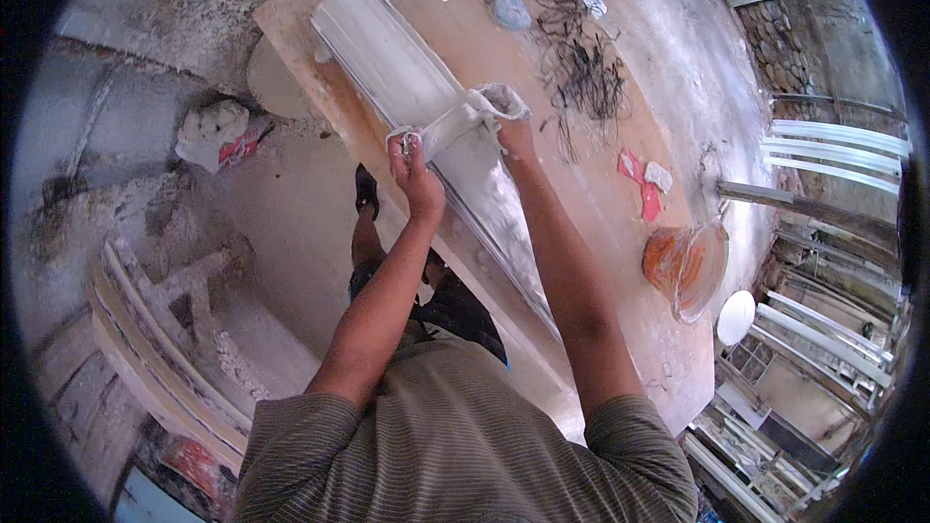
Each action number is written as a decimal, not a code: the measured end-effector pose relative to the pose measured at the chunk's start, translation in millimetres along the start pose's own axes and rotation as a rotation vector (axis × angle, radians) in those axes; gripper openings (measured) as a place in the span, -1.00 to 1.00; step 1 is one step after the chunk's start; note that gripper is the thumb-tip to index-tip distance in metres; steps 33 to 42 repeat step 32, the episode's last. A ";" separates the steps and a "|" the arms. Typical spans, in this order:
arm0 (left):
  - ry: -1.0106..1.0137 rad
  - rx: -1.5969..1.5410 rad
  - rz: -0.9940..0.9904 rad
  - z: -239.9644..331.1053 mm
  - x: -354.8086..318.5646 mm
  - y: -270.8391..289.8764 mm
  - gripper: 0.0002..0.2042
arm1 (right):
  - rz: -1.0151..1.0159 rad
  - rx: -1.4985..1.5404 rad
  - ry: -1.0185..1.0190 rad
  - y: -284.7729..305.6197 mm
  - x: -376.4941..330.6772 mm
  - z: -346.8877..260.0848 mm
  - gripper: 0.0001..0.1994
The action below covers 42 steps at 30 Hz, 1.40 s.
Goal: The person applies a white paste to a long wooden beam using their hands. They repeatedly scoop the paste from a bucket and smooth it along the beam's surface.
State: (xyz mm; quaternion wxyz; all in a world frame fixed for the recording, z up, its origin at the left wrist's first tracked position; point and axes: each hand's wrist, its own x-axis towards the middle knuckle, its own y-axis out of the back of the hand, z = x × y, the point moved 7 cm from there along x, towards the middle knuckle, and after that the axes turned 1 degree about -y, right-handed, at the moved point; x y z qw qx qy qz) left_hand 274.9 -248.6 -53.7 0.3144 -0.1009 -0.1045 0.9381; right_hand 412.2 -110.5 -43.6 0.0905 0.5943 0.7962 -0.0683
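Observation:
A long, narrow trough-like mould (504, 228) lies lengthwise on the table, its nearer stretch smooth and shiny. White, plaster-like material (387, 48) covers the far stretch. Across the mould I hold a limp white cloth (453, 126) that looks soaked in plaster. My left hand (417, 179) grips one end at the mould's left edge, fingers closed and smeared white. On the right side, my right hand (516, 136) is closed on the other end, where the cloth bunches into an open loop. The fingertips of that hand are partly hidden by the cloth.
To the right on the table (591, 203) are tangled dark fibres (586, 68), a pale blue lump (511, 11), a red scrap (649, 199) and an orange-stained clear bowl (686, 271). White lengths (838, 150) rest on racks at far right. A curved wooden frame (160, 358) stands at left.

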 end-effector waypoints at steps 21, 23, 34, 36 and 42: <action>0.018 0.004 0.046 -58.2 -445.3 -28.0 -0.74 | -0.004 0.098 -0.013 293.6 -344.0 68.0 -0.70; 0.016 -0.006 0.043 -63.1 -487.7 -34.6 -0.75 | 0.017 0.089 -0.015 322.1 -377.6 67.5 -0.70; 0.071 -0.081 0.079 -99.5 -700.0 -44.5 -0.75 | 0.095 0.041 -0.090 462.6 -536.5 114.1 -0.62; 0.071 -0.081 0.079 -99.5 -700.0 -44.5 -0.75 | 0.095 0.041 -0.090 462.6 -536.5 114.1 -0.62; 0.071 -0.081 0.079 -99.5 -700.0 -44.5 -0.75 | 0.095 0.041 -0.090 462.6 -536.5 114.1 -0.62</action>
